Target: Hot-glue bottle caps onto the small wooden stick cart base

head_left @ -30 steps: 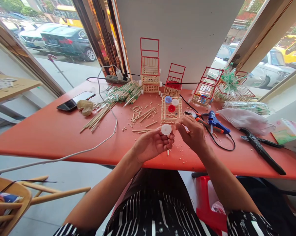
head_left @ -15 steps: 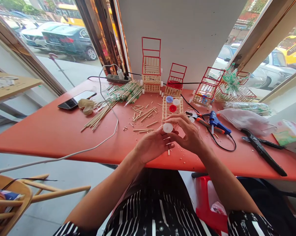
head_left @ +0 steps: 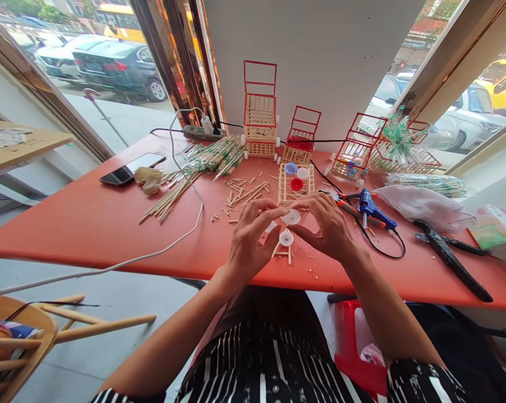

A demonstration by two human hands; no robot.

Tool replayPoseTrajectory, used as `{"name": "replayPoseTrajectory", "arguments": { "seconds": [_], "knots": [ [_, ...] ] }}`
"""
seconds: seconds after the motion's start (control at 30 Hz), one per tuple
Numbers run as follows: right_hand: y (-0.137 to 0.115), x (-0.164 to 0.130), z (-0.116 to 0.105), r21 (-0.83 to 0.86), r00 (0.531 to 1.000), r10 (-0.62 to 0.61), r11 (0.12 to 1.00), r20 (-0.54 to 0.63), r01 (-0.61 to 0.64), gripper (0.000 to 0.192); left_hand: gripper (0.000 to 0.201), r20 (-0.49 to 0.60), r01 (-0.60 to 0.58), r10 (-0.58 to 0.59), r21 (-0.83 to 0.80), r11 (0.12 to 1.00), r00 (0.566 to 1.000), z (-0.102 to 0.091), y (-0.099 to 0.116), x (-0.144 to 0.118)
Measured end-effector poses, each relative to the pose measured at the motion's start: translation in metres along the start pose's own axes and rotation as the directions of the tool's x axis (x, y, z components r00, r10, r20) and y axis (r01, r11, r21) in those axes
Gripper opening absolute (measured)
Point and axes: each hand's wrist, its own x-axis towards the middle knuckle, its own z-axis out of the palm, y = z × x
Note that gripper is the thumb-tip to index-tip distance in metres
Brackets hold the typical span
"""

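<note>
A small round white plastic cap (head_left: 293, 217) is held between the fingertips of my right hand (head_left: 326, 228). My left hand (head_left: 253, 238) is curled, its index fingertip at the cap's left edge and its thumb lower down. Below them, on the table, stands a small frame of wooden sticks (head_left: 282, 254) with another white cap (head_left: 286, 239) on top. One more white piece (head_left: 271, 227) shows between my left fingers, partly hidden; whether they grip it is unclear. Behind my hands lies a wooden stick grid (head_left: 281, 184) with a blue cap (head_left: 291, 168), a white one and a red one (head_left: 296, 184).
Stick carts with red handles (head_left: 260, 112) stand along the wall. Cut sticks (head_left: 248, 193) and wrapped bundles (head_left: 215, 157) lie left of centre. On the right are a blue glue gun (head_left: 370, 208), pliers and a black cutter (head_left: 450, 260). A white cable (head_left: 186, 235) crosses the left side.
My left hand has turned from palm up to curled fingers beside the cap. The cap has shifted slightly right, and the small stick frame with its white cap has come into sight below.
</note>
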Motion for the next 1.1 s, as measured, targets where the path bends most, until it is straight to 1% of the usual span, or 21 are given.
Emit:
{"name": "replayPoseTrajectory", "arguments": {
  "seconds": [0.07, 0.23, 0.5, 0.63, 0.7, 0.8, 0.9, 1.1],
  "knots": [
    [0.000, 0.000, 0.001, 0.013, 1.000, 0.011, 1.000, 0.011, -0.011, 0.024, 0.031, 0.021, -0.074, 0.072, 0.067, 0.995, 0.997, 0.001, 0.001, -0.001],
    [-0.001, 0.000, 0.001, 0.028, 0.999, 0.030, 0.999, 0.031, -0.030, 0.024, 0.036, 0.045, -0.123, 0.118, 0.130, 0.984, 0.992, 0.002, 0.002, -0.001],
    [-0.004, 0.001, -0.001, 0.045, 1.000, 0.011, 0.999, 0.000, -0.011, 0.024, 0.032, 0.035, -0.148, 0.145, 0.101, 0.984, 0.989, 0.002, 0.007, 0.000],
    [-0.004, 0.002, -0.002, 0.045, 1.000, 0.000, 0.999, -0.017, 0.001, 0.023, 0.035, 0.020, -0.135, 0.134, 0.063, 0.989, 0.991, 0.003, 0.008, -0.002],
    [-0.004, 0.002, -0.003, 0.057, 1.000, 0.013, 0.998, -0.020, -0.012, 0.023, 0.039, 0.019, -0.153, 0.152, 0.057, 0.987, 0.988, 0.002, 0.005, -0.002],
    [-0.004, 0.001, -0.003, 0.084, 0.999, 0.045, 0.995, 0.000, -0.045, 0.023, 0.046, 0.036, -0.238, 0.236, 0.103, 0.966, 0.971, -0.002, -0.002, -0.002],
    [-0.004, 0.000, -0.003, 0.115, 0.998, 0.061, 0.991, 0.027, -0.064, 0.023, 0.045, 0.060, -0.319, 0.314, 0.145, 0.937, 0.948, -0.007, -0.009, 0.000],
    [-0.003, -0.001, 0.000, 0.145, 0.999, 0.042, 0.988, 0.017, -0.044, 0.020, 0.036, 0.075, -0.378, 0.372, 0.114, 0.919, 0.925, -0.016, -0.010, 0.008]
  ]
}}
